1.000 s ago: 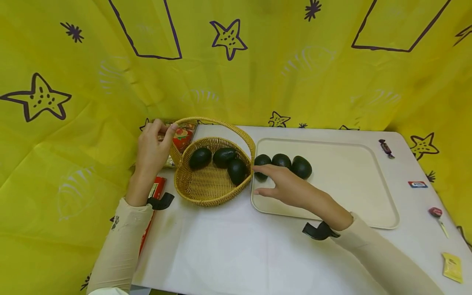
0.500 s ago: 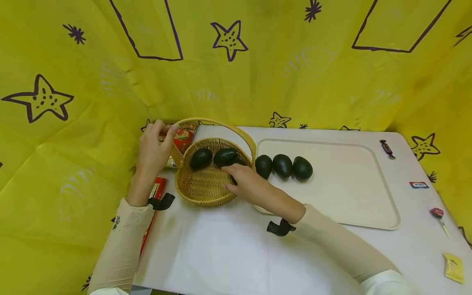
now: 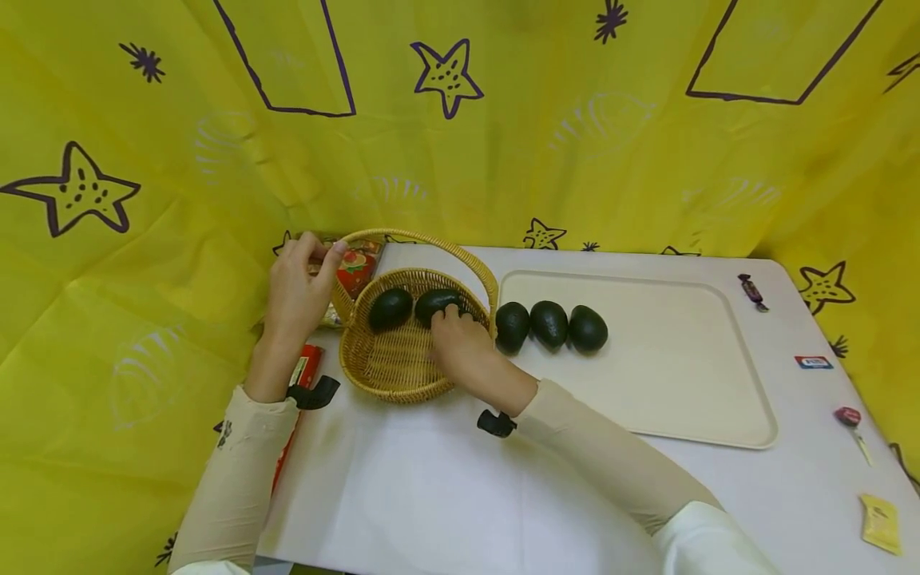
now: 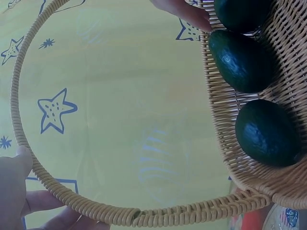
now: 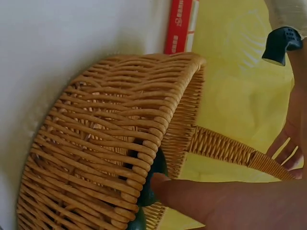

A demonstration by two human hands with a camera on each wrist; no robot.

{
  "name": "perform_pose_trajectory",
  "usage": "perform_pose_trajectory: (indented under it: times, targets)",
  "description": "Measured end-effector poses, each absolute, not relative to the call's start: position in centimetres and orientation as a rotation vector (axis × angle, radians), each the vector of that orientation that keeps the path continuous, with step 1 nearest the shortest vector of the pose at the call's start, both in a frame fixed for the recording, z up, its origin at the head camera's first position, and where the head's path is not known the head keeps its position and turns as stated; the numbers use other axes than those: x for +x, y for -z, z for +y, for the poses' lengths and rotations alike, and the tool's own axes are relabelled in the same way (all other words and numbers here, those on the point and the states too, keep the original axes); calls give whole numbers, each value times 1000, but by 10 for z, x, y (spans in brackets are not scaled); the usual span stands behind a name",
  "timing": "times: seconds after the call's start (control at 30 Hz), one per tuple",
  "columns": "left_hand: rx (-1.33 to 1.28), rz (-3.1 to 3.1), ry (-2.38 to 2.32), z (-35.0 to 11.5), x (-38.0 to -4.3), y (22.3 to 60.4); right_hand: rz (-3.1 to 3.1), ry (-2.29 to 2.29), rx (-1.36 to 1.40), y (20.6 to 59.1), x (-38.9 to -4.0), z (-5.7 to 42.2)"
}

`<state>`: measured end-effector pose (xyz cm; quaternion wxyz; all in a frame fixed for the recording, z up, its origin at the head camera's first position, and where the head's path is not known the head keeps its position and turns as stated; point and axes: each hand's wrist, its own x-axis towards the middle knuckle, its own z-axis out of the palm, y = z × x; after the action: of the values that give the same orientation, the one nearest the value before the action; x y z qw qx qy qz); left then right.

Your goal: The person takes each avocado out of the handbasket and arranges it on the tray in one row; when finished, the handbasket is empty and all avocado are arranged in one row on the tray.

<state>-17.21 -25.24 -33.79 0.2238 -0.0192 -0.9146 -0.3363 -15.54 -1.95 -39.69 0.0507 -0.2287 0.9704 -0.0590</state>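
Observation:
A wicker basket (image 3: 398, 391) stands on the white table, its arched handle (image 3: 431, 239) raised. My left hand (image 3: 296, 291) grips that handle near its left end, with thumb and fingers around it. Two dark green avocados, a left one (image 3: 390, 308) and a middle one (image 3: 435, 303), lie uncovered in the basket. My right hand (image 3: 463, 351) reaches in at the right side, fingers curled over a third avocado, mostly hidden beneath it in the head view. From the left wrist, that avocado (image 4: 242, 12) appears by the rim; in the right wrist view my thumb (image 5: 165, 184) lies against it.
Right of the basket, a cream tray (image 3: 676, 359) holds three avocados (image 3: 549, 325) in a row along its left side. Wrapped sweets and a lollipop (image 3: 848, 415) lie along the right edge. Red packaging (image 3: 307, 363) and a patterned packet (image 3: 355, 267) sit left of and behind the basket.
My right hand has moved left from the tray's edge into the basket, and its fingers have curled over the right-hand avocado. My left hand keeps its hold on the handle.

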Motion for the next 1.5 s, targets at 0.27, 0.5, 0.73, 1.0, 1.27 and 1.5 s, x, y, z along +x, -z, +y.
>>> perform_pose_trajectory:
  times: [0.27, 0.5, 0.73, 1.0, 1.27, 1.5]
  targets:
    - [-48, -2523, 924, -252, -172, 337, 2928, -11, -584, 398, -166, -29]
    - [-43, -2534, 917, -251, -172, 338, 2837, 29, -481, 405, -183, -31]
    - [-42, -2531, 916, -252, -172, 338, 2670, 234, -493, 401, -191, -28]
    - [-41, -2534, 931, -251, -171, 337, 2687, 145, -577, 400, -186, -25]
    - [-40, -2529, 934, -252, -172, 337, 2674, 209, -628, 398, -183, -22]
    - [-38, -2533, 934, -251, -171, 338, 2657, 234, -647, 395, -184, -22]
